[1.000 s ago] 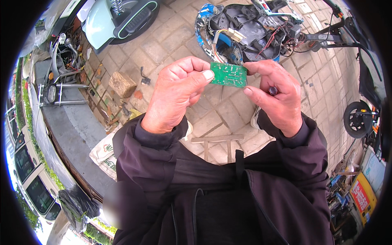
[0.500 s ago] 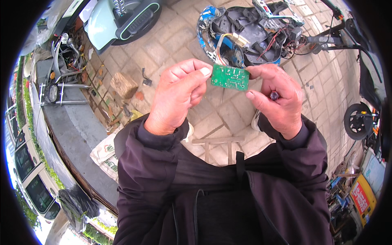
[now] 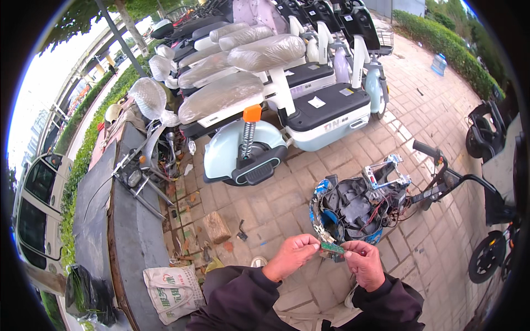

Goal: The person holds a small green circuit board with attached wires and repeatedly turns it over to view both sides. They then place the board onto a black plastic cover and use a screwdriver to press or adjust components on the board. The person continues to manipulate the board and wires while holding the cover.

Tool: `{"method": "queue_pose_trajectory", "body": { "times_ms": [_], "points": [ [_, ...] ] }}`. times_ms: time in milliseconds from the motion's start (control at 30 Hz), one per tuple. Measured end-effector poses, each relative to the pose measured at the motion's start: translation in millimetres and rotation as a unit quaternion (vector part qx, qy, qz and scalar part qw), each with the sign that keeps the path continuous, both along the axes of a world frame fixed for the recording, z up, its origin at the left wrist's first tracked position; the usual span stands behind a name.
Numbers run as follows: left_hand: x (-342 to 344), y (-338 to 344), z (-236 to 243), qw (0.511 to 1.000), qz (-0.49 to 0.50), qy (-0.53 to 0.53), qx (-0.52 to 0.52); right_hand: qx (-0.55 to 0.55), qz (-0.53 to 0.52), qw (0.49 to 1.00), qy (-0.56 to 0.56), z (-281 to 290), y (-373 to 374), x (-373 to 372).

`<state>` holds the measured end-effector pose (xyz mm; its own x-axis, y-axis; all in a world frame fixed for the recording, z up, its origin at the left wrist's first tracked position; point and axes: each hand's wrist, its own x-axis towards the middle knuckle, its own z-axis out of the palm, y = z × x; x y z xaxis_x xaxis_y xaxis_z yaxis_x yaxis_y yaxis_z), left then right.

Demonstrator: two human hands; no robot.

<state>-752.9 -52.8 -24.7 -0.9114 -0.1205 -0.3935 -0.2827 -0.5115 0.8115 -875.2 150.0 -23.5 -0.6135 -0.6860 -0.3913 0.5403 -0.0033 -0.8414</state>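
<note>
I'm judging the work to be partway: the green circuit board (image 3: 332, 248) is sitting outside any housing, its bare face showing, while the blue-patterned vehicle shell (image 3: 316, 208) is lying uncovered on the brick pavement (image 3: 298, 207) at one o'clock from it. Inside that shell, the black plastic liner (image 3: 353, 209) is showing and red wires (image 3: 379, 212) are trailing loose, so fitting and covering are both appearing undone. Pale connectors (image 3: 327, 235) are showing just beyond the board, at the shell's near edge; whether any lead is joining them to it, I can't tell. The board is hanging at five o'clock in my view, tilted so that I'm seeing it almost edge-on. My left hand (image 3: 292, 256) is pinching its nine o'clock end between thumb and fingers, nearly closed. My right hand (image 3: 366, 265) is gripping the opposite end with the fingertips, the other fingers curling in toward the palm; what that palm may be hiding, I can't tell. The two hands are staying apart, only the board bridging them. A wooden block (image 3: 217, 227) is resting on the pavement at nine o'clock from the board, touching neither hand.
</note>
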Motion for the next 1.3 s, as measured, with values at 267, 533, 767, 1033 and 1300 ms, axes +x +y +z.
{"method": "queue_pose_trajectory", "body": {
  "times_ms": [267,533,767,1033,1300],
  "points": [
    [0,1,-21,0.950,0.053,0.143,-0.273,-0.003,-0.014,1.000,0.003,-14,3,0],
    [2,0,-24,0.988,-0.002,0.103,-0.117,-0.029,0.016,0.999,-0.040,-17,4,-4],
    [2,4,-20,0.984,0.007,0.114,-0.134,-0.006,0.041,0.998,-0.049,-19,3,-6],
    [1,5,-24,0.982,-0.003,0.081,-0.170,-0.025,0.056,0.997,-0.049,-21,6,-6],
    [-5,8,-35,0.989,0.048,0.083,-0.110,-0.011,0.046,0.998,-0.040,-23,5,-6]
  ]
}}
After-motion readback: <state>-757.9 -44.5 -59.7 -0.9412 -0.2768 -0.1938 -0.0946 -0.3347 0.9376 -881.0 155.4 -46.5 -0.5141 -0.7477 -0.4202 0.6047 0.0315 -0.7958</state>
